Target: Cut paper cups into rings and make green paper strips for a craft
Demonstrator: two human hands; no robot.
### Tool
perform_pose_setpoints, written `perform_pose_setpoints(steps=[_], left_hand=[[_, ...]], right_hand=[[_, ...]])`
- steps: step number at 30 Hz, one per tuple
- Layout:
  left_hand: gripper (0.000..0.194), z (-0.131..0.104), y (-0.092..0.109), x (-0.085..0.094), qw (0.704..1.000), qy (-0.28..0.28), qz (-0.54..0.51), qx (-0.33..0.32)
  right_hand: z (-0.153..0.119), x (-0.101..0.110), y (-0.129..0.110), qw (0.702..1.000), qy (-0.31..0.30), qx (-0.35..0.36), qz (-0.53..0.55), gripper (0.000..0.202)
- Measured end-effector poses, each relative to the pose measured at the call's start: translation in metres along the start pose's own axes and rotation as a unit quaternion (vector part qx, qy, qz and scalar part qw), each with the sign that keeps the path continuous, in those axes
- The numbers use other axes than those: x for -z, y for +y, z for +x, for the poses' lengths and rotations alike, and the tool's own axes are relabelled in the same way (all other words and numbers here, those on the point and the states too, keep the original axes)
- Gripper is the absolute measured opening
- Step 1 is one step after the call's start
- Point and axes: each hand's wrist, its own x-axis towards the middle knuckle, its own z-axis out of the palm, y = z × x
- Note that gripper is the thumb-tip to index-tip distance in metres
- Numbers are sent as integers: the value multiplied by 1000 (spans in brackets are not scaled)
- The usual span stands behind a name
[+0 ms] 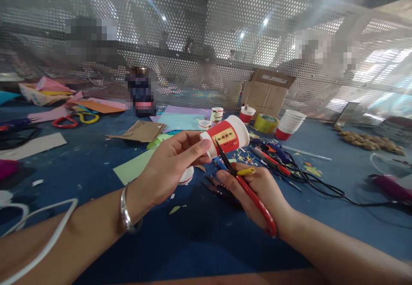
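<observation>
My left hand [174,165] grips a red and white paper cup [236,141] by its base end, thumb on the near side. The cup lies tilted sideways in the air, its mouth toward the upper right and a yellow label facing me. My right hand [257,190] is closed around red-handled scissors [254,197]. Their dark blades point up at the cup's side; I cannot tell whether they touch it. A short yellow piece sticks out by the right fingers. Below the hands lies a dark-handled tool [222,190], partly hidden, and a white round lid-like piece [186,176].
Stacked paper cups [291,122], yellow tape [266,123] and a cardboard box [265,92] stand behind. A glue gun [278,152] with black cord lies right, among paper scraps. Cardboard [140,131] and coloured paper lie left. A white cable [48,238] crosses my left forearm.
</observation>
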Motion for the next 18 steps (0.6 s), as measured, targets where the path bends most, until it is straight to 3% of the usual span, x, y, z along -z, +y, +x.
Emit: perform_pose_setpoints(steps=[7,13,18], left_hand=[[32,-2,-4,4,996,27,60,-53],[27,-3,-2,4,998,-27,54,12],[25,-4,2,2,998,-36,51,20]], right_hand=[[0,-1,2,1000,-1,0,0,45],[-2,1,-2,999,-37,-20,-2,42],[-2,1,-1,1000,-18,-17,-12,42]])
